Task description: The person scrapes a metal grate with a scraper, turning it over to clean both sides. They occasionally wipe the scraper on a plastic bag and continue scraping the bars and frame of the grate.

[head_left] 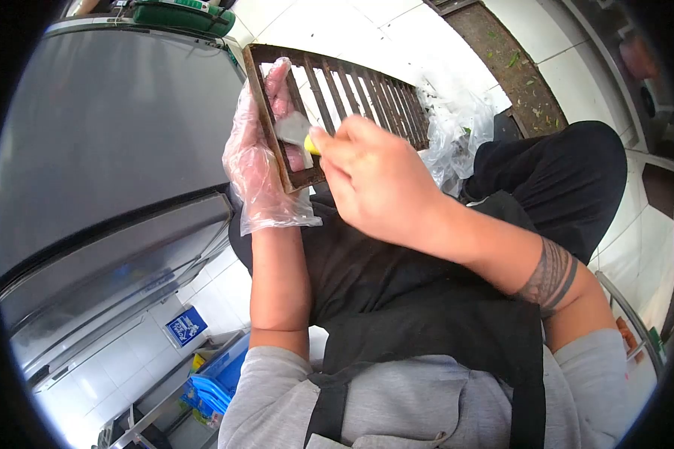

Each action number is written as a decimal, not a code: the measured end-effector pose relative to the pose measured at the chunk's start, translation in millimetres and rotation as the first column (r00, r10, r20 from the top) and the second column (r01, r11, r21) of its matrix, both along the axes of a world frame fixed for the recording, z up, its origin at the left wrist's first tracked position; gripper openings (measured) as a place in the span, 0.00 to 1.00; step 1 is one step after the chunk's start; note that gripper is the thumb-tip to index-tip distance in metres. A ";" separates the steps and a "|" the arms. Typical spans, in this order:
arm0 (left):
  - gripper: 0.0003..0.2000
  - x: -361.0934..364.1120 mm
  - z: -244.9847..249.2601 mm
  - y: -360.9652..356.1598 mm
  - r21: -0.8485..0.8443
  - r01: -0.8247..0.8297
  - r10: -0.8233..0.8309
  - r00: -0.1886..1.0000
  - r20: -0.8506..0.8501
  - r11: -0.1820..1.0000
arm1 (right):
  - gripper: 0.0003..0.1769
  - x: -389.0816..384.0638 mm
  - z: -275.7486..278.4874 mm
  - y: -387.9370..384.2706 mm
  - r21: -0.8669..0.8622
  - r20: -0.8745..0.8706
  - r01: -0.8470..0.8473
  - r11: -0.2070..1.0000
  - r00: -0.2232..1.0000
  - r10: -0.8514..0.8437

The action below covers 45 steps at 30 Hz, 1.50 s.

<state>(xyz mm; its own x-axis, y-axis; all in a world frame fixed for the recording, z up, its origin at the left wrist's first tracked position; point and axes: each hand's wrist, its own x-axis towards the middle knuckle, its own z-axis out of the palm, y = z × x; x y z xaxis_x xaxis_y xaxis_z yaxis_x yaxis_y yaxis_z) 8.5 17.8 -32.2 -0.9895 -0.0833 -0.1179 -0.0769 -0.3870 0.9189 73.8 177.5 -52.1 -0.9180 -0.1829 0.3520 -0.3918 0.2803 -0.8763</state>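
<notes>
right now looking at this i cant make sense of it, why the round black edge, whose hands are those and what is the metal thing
There is no machine here. One camera sits on a person's head and looks down, so you see their own arms and black apron; the wide lens gives the dark round edge. The left hand, in a clear plastic glove, grips a rusty metal grate by its frame. The bare right hand presses a small white and yellow tool against the bars; I cannot tell whether it is a scraper or a sponge. Below lie a white tiled floor, a crumpled plastic bag and a floor drain. A steel cabinet stands to the left.
</notes>
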 end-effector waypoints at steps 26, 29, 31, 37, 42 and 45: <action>0.22 4.1 -8.6 3.6 -0.105 -0.160 0.156 0.987 -0.043 0.982 | 0.15 -38.6 -3.1 -11.3 0.120 -0.088 0.140 0.983 0.988 -0.130; 0.22 4.0 -9.6 4.1 -0.135 -0.198 0.199 0.980 -0.005 0.971 | 0.15 -62.9 -3.1 -18.8 0.175 -0.064 0.130 0.976 0.991 -0.120; 0.22 3.3 -6.4 -0.6 -0.089 -0.160 0.157 0.987 -0.033 0.983 | 0.15 -48.5 -3.3 -18.5 0.131 -0.046 0.087 0.988 0.996 -0.082; 0.22 11.9 -0.3 7.4 -0.098 -0.129 0.129 0.992 -0.006 0.987 | 0.18 -90.3 -5.1 -23.8 0.173 -0.054 0.124 0.977 0.992 -0.116; 0.21 4.8 2.9 6.5 -0.120 -0.107 0.117 0.990 0.076 0.987 | 0.19 -104.0 -14.8 -25.0 0.162 -0.158 0.170 0.972 0.977 -0.145; 0.31 4.5 -3.5 9.4 -0.199 -0.093 0.088 0.995 -0.035 0.975 | 0.18 -111.3 -5.1 -5.7 -0.332 0.521 0.024 0.943 0.838 0.162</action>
<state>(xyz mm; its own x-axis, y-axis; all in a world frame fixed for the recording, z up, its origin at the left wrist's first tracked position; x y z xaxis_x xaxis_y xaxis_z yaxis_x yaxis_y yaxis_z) 13.0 27.2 -35.8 -0.9793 -0.1921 -0.0639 -0.0249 -0.1988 0.9797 -37.4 171.9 -57.1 -0.9656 -0.2186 -0.1408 0.1561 -0.0541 -0.9863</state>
